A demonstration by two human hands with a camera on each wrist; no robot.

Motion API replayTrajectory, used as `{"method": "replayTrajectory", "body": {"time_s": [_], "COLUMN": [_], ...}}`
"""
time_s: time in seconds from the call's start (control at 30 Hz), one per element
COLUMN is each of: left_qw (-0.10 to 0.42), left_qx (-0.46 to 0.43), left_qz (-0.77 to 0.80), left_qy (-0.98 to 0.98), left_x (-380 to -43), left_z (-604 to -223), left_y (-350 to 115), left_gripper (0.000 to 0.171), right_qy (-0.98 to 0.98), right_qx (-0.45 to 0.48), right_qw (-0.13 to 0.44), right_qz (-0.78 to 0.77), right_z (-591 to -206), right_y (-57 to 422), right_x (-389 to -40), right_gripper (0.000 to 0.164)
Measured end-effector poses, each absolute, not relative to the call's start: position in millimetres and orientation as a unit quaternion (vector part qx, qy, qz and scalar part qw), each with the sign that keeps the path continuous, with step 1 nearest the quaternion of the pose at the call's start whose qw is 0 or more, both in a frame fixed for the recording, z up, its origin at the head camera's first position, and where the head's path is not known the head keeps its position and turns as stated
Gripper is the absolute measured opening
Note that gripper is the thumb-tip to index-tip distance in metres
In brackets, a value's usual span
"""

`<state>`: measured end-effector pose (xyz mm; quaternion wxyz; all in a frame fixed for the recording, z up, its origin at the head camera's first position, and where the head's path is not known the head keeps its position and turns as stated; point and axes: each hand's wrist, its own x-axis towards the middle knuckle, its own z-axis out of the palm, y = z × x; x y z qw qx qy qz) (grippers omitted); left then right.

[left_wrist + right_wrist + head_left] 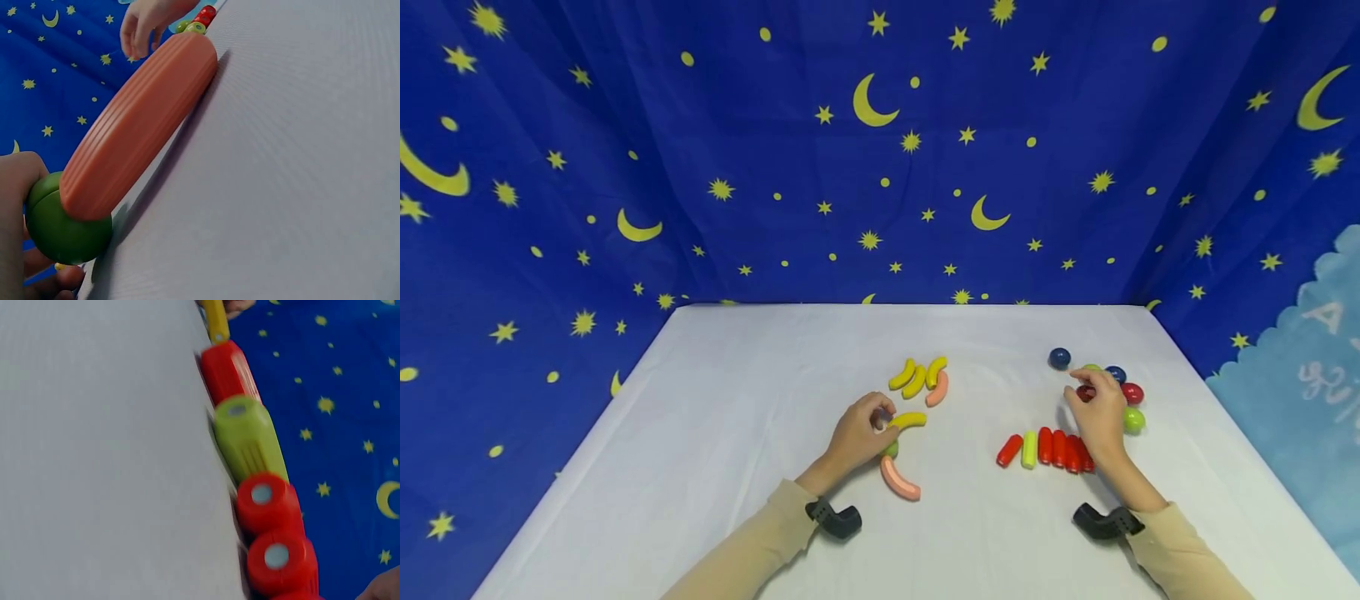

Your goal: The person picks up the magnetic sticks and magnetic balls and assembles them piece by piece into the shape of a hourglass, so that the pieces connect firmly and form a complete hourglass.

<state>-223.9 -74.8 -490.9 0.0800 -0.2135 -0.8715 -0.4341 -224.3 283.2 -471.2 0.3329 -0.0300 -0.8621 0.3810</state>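
My left hand [859,429] has its thumb and index finger about the near end of a yellow curved toy rod [912,420]. Under the thumb a green ball [891,450] partly shows, with a pink ridged curved rod [140,125] touching it in the left wrist view. A dark patch inside the curl of the fingers is unclear. On the other side, my right hand [1101,412] is over the balls, thumb and index apart around a dark red ball [1086,393]. No grip on that ball is visible.
Three yellow curved rods [913,382] and a pink one [937,389] lie farther back. Several red short rods [1059,448] and a lime one [1028,449] stand in a row. Around my right hand are blue [1060,358], red [1132,393] and lime [1134,420] balls.
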Motion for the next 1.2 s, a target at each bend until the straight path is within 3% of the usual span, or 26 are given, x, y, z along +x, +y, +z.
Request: {"method": "replayTrajectory", "body": {"time_s": [0.3,0.67,1.2], "left_qw": [0.064,0.038,0.039], "left_qx": [-0.186,-0.145,-0.131], "left_qz": [-0.472,-0.506,-0.504], "left_qy": [-0.859,-0.849,-0.853], "left_x": [-221.5,-223.0,-222.8], "left_z": [-491.2,-490.2,-488.1], "left_y": [-73.7,-72.6,-71.9], "left_gripper": [0.019,0.017,0.012], "right_qy": [-0.875,-0.890,-0.857], "right_qx": [-0.098,-0.112,0.036], "right_qw": [0.271,0.225,0.206], "right_qz": [0.388,0.379,0.472], "right_z": [-477.4,-471.5,-463.6], "right_y": [294.5,286.8,205.7], "right_x": [-224.2,-218.3,-212.1], "right_gripper": [0.029,0.035,0.038]}}
